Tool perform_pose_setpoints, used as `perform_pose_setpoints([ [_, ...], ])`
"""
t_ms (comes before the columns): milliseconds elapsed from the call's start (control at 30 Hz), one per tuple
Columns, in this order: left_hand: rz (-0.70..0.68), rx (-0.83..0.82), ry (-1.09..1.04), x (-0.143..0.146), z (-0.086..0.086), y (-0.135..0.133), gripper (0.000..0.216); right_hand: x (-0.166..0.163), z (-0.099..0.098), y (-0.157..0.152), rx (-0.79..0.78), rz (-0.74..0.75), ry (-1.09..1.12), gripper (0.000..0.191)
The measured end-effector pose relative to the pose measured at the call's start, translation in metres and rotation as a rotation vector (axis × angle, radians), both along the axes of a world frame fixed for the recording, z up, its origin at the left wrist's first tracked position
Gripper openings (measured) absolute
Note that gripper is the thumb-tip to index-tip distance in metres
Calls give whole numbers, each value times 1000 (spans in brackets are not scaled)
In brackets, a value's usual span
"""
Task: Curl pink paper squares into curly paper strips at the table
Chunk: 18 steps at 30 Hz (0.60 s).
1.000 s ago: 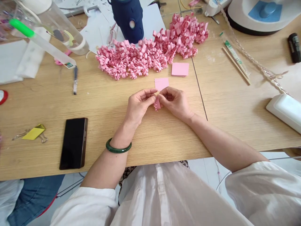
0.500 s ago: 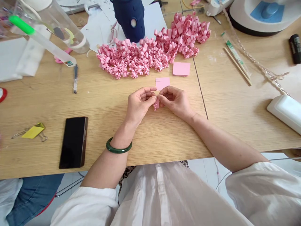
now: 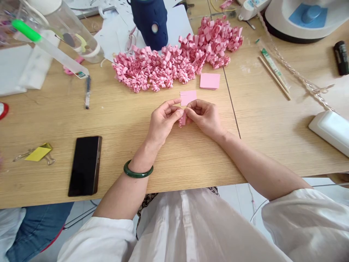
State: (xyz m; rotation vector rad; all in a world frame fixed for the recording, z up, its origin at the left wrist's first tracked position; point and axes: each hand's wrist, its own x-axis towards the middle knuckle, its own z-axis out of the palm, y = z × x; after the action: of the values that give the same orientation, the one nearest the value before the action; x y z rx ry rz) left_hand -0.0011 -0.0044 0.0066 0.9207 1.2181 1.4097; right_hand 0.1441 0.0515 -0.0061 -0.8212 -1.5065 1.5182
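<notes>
My left hand [image 3: 163, 122] and my right hand [image 3: 205, 117] meet over the middle of the wooden table [image 3: 174, 153]. Both pinch one small pink paper piece [image 3: 182, 120] between thumbs and fingertips; its lower edge looks cut into curled strips. Just beyond my fingers lies a flat pink paper square [image 3: 188, 97], and another small stack of pink squares [image 3: 209, 80] lies further right. Behind them is a long heap of curled pink paper pieces [image 3: 174, 58]. A green bangle [image 3: 137, 171] circles my left wrist.
A black phone [image 3: 85, 165] and a yellow binder clip [image 3: 39, 153] lie to the left. A pen [image 3: 87, 92], a clear bottle [image 3: 68, 34] and a dark blue container [image 3: 149, 22] stand behind. Chopsticks [image 3: 274, 74], a white device [image 3: 305, 16] and a white box [image 3: 329, 131] are right.
My fingertips have shifted slightly on the pink piece, and the hands sit a touch closer together. Nothing else on the table has moved.
</notes>
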Motion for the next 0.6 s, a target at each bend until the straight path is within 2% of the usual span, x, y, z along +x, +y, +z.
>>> perform_pose_setpoints([
  [167,70,31,73,-1,-3,1,37,-1,0,-1,11,6,-9,16],
  [367,94,70,232,-2,-3,0,32,0,0,-3,173,-47,-107,11],
  [600,48,105,254,1,-4,1,43,0,-1,-2,98,-32,-57,10],
])
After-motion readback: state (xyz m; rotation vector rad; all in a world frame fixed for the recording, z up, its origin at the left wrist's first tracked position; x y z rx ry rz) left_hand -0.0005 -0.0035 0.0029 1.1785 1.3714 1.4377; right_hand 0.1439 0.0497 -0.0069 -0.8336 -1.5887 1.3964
